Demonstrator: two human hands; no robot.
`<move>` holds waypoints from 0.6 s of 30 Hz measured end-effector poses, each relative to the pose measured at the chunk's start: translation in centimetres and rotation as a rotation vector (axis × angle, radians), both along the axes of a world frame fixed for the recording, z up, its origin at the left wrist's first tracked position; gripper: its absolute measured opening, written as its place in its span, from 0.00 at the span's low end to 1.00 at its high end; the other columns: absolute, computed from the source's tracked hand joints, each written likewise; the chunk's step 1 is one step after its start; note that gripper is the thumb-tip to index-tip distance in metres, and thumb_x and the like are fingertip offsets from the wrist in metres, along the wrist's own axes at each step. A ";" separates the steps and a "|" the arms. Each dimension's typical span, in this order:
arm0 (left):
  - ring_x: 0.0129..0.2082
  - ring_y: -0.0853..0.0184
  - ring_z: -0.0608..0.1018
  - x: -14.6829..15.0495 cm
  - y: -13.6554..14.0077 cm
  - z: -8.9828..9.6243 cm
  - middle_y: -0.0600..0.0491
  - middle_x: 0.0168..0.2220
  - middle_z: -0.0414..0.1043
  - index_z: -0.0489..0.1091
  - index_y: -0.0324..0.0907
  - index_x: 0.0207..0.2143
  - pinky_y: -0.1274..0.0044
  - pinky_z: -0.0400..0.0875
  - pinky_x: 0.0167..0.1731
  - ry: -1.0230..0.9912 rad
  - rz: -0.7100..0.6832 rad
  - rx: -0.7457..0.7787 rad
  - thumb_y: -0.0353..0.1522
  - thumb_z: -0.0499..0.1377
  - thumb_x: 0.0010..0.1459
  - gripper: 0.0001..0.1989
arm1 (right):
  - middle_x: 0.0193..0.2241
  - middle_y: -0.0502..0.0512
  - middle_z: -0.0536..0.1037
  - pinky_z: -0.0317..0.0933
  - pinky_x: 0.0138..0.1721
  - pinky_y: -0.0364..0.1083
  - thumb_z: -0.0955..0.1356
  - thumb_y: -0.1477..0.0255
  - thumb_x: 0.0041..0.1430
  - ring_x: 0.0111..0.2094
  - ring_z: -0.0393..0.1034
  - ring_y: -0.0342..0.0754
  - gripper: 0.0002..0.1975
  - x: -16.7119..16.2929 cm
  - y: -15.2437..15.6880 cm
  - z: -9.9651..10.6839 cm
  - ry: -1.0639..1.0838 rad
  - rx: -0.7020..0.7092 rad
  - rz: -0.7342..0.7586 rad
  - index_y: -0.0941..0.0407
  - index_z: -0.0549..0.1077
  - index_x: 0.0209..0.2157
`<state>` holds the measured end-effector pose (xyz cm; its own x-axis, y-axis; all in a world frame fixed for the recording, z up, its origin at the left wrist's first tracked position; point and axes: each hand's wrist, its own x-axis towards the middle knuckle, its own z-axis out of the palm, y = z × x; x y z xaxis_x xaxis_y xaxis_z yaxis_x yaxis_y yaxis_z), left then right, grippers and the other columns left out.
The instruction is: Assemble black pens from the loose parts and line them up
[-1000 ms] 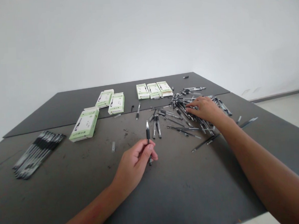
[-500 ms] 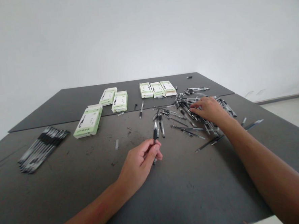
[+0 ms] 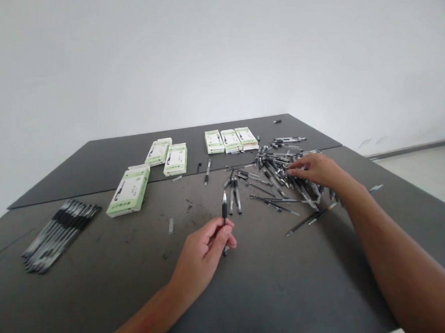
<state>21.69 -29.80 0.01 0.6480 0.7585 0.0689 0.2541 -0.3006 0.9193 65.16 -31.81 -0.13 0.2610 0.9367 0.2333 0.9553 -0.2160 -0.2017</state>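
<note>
My left hand [image 3: 206, 245] is closed around a clear-barrelled gel pen [image 3: 224, 209] with a black grip. The pen stands nearly upright, uncapped, its metal tip pointing up. My right hand [image 3: 319, 170] reaches over a loose pile of pens, caps and pen parts [image 3: 275, 166] on the right. Its thumb and forefinger are slightly apart, with their tips among the pieces; no held piece can be made out. Between the hands, a few pen pieces [image 3: 234, 196] lie at the pile's near-left edge. Thin refills [image 3: 299, 225] lie in front of the pile.
A neat row of pens [image 3: 61, 234] lies at the left on the dark table [image 3: 139, 292]. Several green-and-white pen boxes [image 3: 129, 191] lie farther back. A single pen [image 3: 207, 171] and a clear strip [image 3: 171, 226] lie mid-table. A wall [image 3: 216, 56] rises behind.
My right hand has shifted a little to the right across the pile, its fingers still among the pieces. My left hand keeps the pen upright. The view has tilted slightly upward.
</note>
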 end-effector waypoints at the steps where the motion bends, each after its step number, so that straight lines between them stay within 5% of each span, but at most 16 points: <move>1: 0.33 0.66 0.82 0.0 0.0 0.0 0.54 0.31 0.81 0.74 0.43 0.42 0.76 0.75 0.38 0.004 0.003 0.000 0.42 0.53 0.74 0.15 | 0.35 0.55 0.86 0.64 0.37 0.51 0.71 0.51 0.63 0.35 0.77 0.55 0.19 -0.1 0.0 0.0 -0.001 -0.005 0.000 0.46 0.89 0.44; 11: 0.33 0.65 0.82 -0.2 0.1 -0.3 0.54 0.32 0.81 0.75 0.44 0.43 0.76 0.74 0.38 0.052 0.012 -0.009 0.43 0.53 0.74 0.16 | 0.36 0.58 0.84 0.66 0.43 0.53 0.70 0.54 0.67 0.39 0.77 0.57 0.20 -1.5 0.3 0.1 -0.045 -0.026 0.140 0.49 0.88 0.49; 18: 0.33 0.65 0.82 -0.2 0.1 -0.3 0.54 0.32 0.81 0.75 0.44 0.43 0.76 0.74 0.38 0.048 0.000 -0.008 0.43 0.53 0.74 0.16 | 0.44 0.64 0.83 0.63 0.54 0.58 0.62 0.56 0.76 0.49 0.76 0.60 0.24 -2.3 1.7 -2.2 -0.210 0.148 0.073 0.53 0.88 0.47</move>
